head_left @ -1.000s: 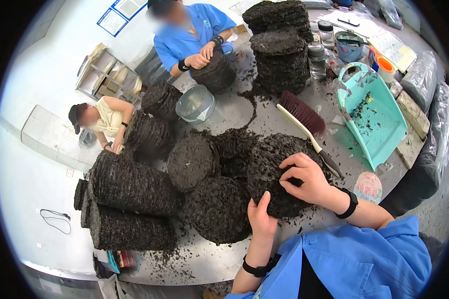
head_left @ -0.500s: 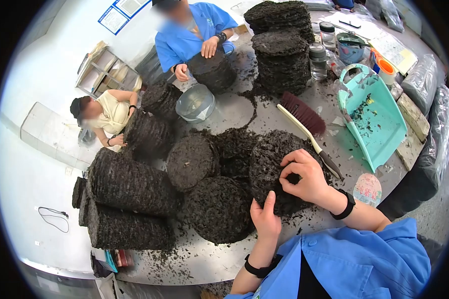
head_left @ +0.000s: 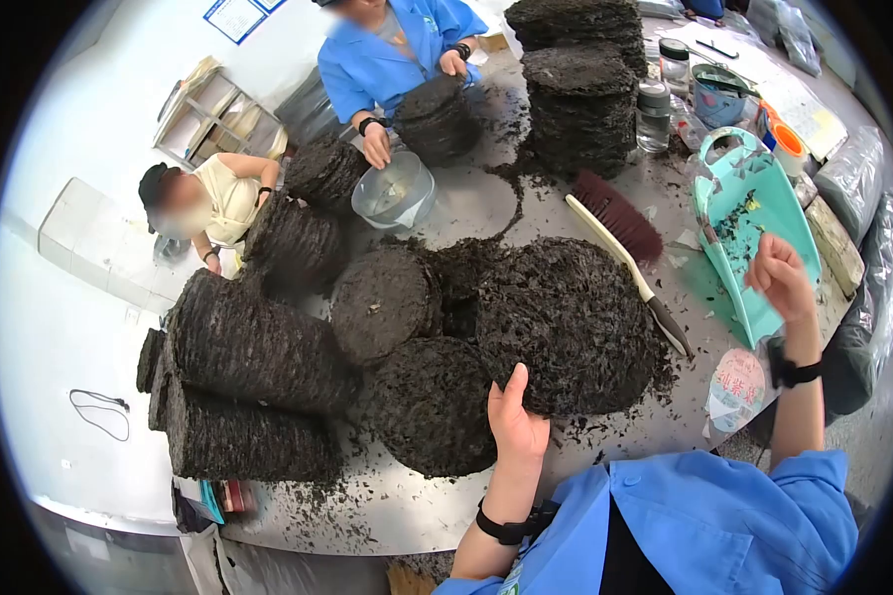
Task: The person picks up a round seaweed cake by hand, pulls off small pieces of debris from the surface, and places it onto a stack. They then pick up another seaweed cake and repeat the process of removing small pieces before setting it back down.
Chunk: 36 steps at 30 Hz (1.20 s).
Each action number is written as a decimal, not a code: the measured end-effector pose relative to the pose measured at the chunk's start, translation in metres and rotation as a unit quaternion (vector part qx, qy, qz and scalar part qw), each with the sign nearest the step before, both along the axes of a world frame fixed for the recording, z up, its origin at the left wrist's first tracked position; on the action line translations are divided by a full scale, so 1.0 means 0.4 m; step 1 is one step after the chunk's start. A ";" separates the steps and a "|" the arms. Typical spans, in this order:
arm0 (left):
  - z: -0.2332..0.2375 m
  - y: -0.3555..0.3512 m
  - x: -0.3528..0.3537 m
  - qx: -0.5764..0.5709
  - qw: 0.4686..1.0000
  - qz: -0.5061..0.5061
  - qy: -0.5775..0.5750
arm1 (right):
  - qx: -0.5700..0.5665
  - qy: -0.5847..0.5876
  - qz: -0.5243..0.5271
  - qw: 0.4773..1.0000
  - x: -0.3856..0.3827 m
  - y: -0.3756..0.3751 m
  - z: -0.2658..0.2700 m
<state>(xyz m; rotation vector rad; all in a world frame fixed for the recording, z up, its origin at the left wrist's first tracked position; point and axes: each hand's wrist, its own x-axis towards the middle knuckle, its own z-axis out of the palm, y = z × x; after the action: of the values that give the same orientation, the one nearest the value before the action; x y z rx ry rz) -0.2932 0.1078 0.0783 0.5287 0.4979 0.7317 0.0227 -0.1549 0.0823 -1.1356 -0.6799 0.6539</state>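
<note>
My left hand (head_left: 519,426) grips the near edge of a round, dark dried seaweed disc (head_left: 571,327), thumb on top and fingers hidden beneath. The disc is tilted towards me, with loose flakes around its edge. Over the right side of the teal dustpan (head_left: 751,309) is my right hand (head_left: 784,278), raised with its fingers curled together; whatever they may hold is too small to make out. Dark scraps lie in the pan. To the left of the held disc are another seaweed disc (head_left: 432,407) and a stack of discs (head_left: 385,302).
A long-handled brush (head_left: 620,223) lies beyond the disc. Tall seaweed stacks (head_left: 580,104) and lidded jars (head_left: 654,117) stand at the back. A clear bowl (head_left: 395,193) is near a co-worker in blue (head_left: 397,59). Another person (head_left: 230,193) works at left. A round label (head_left: 737,382) lies at right.
My right hand has left the disc's surface and moved right, to the dustpan. My left hand still holds the disc, now tilted more towards me. The blue-clad co-worker's hand has moved to the bowl.
</note>
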 end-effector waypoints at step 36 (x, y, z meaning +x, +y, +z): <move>0.051 0.006 -0.025 0.521 0.826 0.003 0.215 | 0.023 -0.565 0.001 0.825 -0.333 0.391 0.233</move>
<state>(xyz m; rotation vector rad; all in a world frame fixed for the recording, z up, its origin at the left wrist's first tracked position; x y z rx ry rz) -0.3032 0.1102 0.0987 1.7546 0.4822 0.8602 -0.1103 0.0015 0.1754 -1.4306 -1.6862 -0.1303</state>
